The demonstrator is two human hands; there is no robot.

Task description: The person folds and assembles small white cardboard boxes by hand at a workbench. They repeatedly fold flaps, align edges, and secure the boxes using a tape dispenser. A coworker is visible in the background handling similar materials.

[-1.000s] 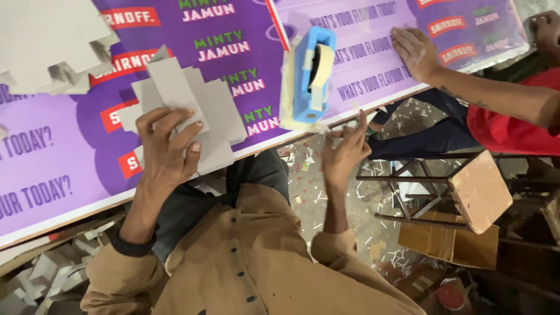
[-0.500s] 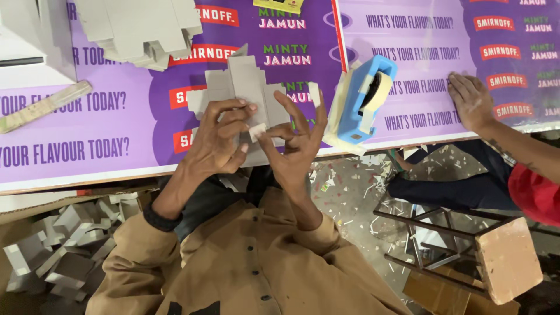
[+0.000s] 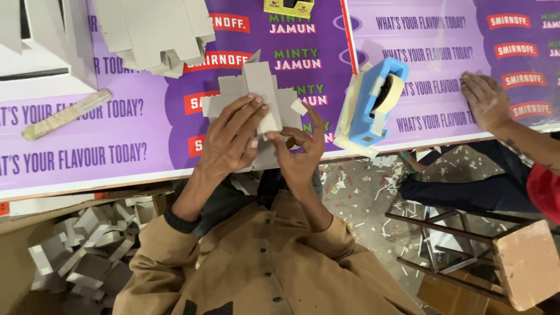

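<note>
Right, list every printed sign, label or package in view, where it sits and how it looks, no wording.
Printed banner: covers the tabletop, purple with red label blocks, white and green lettering.
Small box: top edge, on the banner, yellow with dark print.
Flat cardboard blank: in both hands, plain grey, unprinted.

A purple printed worktop (image 3: 116, 146) carries a stack of grey card blanks (image 3: 154, 32), a blue tape dispenser (image 3: 373, 102), a ruler (image 3: 65, 114) and a small yellow box (image 3: 289, 7).

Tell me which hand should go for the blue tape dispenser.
Right, probably. The right hand is on the same side as the blue tape dispenser and has only fingertips at the grey cardboard cutout. The left hand is spread over the cutout, holding it up.
</note>
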